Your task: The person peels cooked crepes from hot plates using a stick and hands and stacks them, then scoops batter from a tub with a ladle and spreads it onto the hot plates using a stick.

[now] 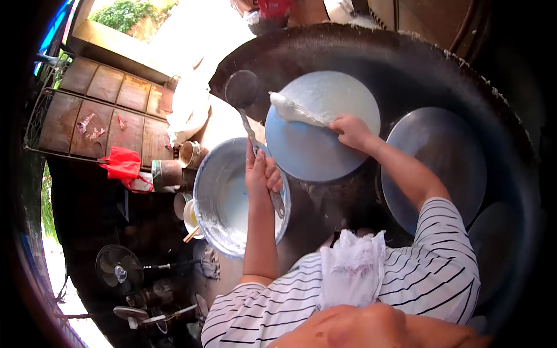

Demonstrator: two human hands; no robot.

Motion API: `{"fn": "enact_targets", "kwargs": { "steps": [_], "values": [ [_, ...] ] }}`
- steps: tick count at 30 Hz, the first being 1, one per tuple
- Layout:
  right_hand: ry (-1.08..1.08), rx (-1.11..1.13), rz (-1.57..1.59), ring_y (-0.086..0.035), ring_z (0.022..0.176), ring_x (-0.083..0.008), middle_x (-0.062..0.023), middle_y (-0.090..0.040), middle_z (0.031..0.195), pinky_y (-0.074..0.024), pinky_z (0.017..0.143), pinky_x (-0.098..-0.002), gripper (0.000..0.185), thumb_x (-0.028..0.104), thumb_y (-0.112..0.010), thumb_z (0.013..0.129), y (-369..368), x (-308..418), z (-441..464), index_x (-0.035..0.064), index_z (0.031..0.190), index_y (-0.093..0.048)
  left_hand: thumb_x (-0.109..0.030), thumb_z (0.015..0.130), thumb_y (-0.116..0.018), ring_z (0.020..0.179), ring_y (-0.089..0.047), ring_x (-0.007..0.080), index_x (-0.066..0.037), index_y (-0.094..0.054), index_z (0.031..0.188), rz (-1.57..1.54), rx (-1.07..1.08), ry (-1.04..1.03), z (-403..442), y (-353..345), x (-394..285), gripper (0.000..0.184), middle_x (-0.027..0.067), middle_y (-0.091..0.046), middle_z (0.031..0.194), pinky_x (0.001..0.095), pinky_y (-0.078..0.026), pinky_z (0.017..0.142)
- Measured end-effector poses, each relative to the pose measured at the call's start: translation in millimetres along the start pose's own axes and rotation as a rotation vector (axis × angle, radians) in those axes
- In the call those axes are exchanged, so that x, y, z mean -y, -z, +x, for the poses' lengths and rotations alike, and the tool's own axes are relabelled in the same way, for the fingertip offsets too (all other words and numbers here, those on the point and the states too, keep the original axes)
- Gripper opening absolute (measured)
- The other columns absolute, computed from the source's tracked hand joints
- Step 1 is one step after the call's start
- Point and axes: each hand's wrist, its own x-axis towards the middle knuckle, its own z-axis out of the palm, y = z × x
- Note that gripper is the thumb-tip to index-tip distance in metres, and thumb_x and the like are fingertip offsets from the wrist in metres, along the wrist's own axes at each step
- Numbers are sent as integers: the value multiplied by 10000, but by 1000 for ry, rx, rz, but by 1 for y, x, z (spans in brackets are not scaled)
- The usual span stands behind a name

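L hand: grip clenched round the ladle's handle, which crosses above the bucket; ladle bowl is past the rim, nr the pale round disc. R hand: grip grasping one end of a limp white strip, which is over the disc's upper L part; can't tell if touching. 2nd disc sits just to R, w/ red bag well apart, far L.
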Motion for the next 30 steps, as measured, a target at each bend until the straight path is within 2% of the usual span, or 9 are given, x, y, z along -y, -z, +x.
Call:
{"fn": "enact_targets", "kwargs": {
  "steps": [7, 11, 17, 19, 20, 23, 24, 26, 30],
  "values": [
    [-299, 127, 215, -612, 901, -271, -111, -648, 953, -478, 789, -325, 259, -33, -611, 642, 79, -17, 3, 29, 882, -688, -141, 956, -476, 368, -263, 39, -275, -283, 1421, 197, -85, -56, -15, 15, -18, 521, -38, -295, 572, 186, -254, 310],
    [105, 88, 85, -603, 920, -293, -111, -646, 942, -474, 814, -320, 272, -49, -617, 620, 29, -38, 50, 32, 870, -684, -116, 943, -496, 359, -255, 41, -282, -261, 1431, 205, -128, -108, 15, 10, -3, 566, -39, -294, 562, 193, -252, 300],
    [-152, 492, 331, -630, 832, -217, -109, -656, 869, -484, 724, -306, 317, 3, -642, 580, 94, -45, 0, 36, 892, -690, -90, 929, -512, 354, -254, 40, -287, -243, 1439, 348, -139, -36, -20, 44, -19, 609, -41, -315, 556, 194, -256, 302],
    [-181, 314, 84, -627, 829, -233, -116, -659, 870, -484, 734, -315, 330, 18, -637, 576, 85, -36, 23, 31, 902, -690, -88, 927, -515, 354, -253, 40, -289, -238, 1441, 336, -179, -14, -9, 36, -16, 617, -42, -310, 551, 194, -262, 308],
    [39, 112, 74, -620, 851, -252, -122, -659, 889, -481, 765, -326, 308, 26, -642, 595, 59, -56, 36, 37, 899, -690, -88, 928, -514, 353, -253, 41, -291, -237, 1441, 294, -162, -16, 4, 33, -9, 617, -42, -310, 548, 195, -262, 309],
    [99, 353, 139, -605, 916, -272, -115, -650, 920, -471, 811, -334, 306, -4, -656, 598, 51, -25, 24, 61, 895, -691, -88, 933, -504, 365, -271, 42, -272, -231, 1444, 298, -131, -11, 3, 28, -10, 607, -43, -305, 537, 196, -268, 321],
    [250, 332, 73, -607, 851, -252, -99, -646, 922, -479, 745, -321, 332, -13, -666, 578, 59, -34, 7, 65, 899, -689, -87, 933, -506, 367, -278, 45, -269, -228, 1444, 329, -107, 10, -9, 39, -13, 609, -42, -306, 536, 201, -267, 325],
    [-17, 420, 310, -583, 680, -165, -92, -656, 823, -456, 610, -282, 328, -2, -657, 578, 100, -38, -33, 53, 898, -702, -84, 936, -498, 385, -285, 43, -253, -239, 1442, 452, -127, 95, -35, 55, -19, 593, -49, -293, 543, 203, -269, 342],
    [-267, -315, 300, -589, 642, -167, -125, -662, 781, -458, 597, -309, 249, 49, -620, 637, 48, 10, -63, 9, 873, -688, -86, 955, -455, 385, -246, 37, -244, -241, 1444, 229, -87, 237, -20, 44, 18, 556, -50, -266, 542, 191, -251, 353]
  ]
}}
